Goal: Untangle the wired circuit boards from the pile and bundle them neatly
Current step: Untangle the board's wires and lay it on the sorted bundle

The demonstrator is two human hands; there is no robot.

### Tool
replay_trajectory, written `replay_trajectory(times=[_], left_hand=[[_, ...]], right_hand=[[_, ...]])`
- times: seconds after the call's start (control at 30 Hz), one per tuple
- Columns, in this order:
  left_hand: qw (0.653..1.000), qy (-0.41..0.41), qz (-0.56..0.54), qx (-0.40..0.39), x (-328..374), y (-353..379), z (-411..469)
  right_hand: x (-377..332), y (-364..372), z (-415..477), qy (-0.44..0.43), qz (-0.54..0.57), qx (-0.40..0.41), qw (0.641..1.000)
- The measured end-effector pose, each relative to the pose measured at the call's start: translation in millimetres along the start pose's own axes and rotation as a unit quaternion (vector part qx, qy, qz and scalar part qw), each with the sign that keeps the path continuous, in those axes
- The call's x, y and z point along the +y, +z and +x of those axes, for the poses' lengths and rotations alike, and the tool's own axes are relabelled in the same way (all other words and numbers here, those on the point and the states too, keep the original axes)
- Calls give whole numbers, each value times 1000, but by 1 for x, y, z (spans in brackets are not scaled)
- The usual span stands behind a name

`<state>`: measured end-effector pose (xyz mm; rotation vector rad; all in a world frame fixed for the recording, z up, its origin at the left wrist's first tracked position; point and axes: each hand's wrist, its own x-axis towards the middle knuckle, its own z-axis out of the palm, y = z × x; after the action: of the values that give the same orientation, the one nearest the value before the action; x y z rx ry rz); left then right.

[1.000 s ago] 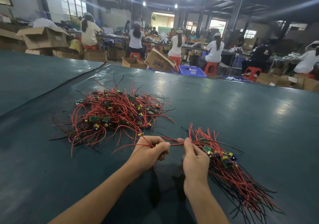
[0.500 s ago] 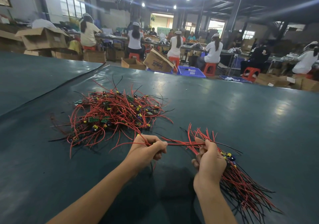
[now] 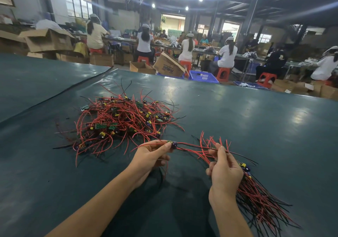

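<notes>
A tangled pile (image 3: 120,121) of small green circuit boards with red and black wires lies on the dark green table (image 3: 237,123), left of centre. My left hand (image 3: 151,156) pinches one wired board (image 3: 172,144) just in front of the pile. Its red and black wires run right to my right hand (image 3: 225,171). That hand grips a straightened bundle (image 3: 259,200) of boards and wires, which fans out toward the lower right, and pinches the single board's wires at its fingertips.
A seam (image 3: 54,97) in the table cover runs diagonally at the left. Beyond the far edge stand cardboard boxes (image 3: 169,65), blue crates (image 3: 203,75) and red stools (image 3: 267,78). Several people sit working at long benches behind them.
My left hand has pulled a single board free of the pile, so the board now shows at its fingertips. My right hand shifted right and down, holding the bundle and the board's wires.
</notes>
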<state>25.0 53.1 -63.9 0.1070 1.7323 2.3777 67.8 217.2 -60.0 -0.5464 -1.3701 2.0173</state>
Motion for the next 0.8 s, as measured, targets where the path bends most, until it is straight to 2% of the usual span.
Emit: replay_trajectory(times=[0.1, 0.27, 0.43, 0.6, 0.8], left_hand=[[1000, -13, -11, 11, 0, 2, 1], [985, -42, -165, 6, 7, -5, 4], [972, -55, -229, -4, 12, -10, 3], [980, -57, -188, -11, 10, -4, 4], [988, -61, -86, -109, 3, 6, -3]], right_hand=[[-1, 0, -1, 10, 14, -15, 1000], [-4, 0, -2, 42, 60, -50, 996], [-2, 1, -4, 75, 22, -74, 994], [1, 5, -7, 96, -26, -118, 988], [5, 13, -24, 97, -106, -208, 967]])
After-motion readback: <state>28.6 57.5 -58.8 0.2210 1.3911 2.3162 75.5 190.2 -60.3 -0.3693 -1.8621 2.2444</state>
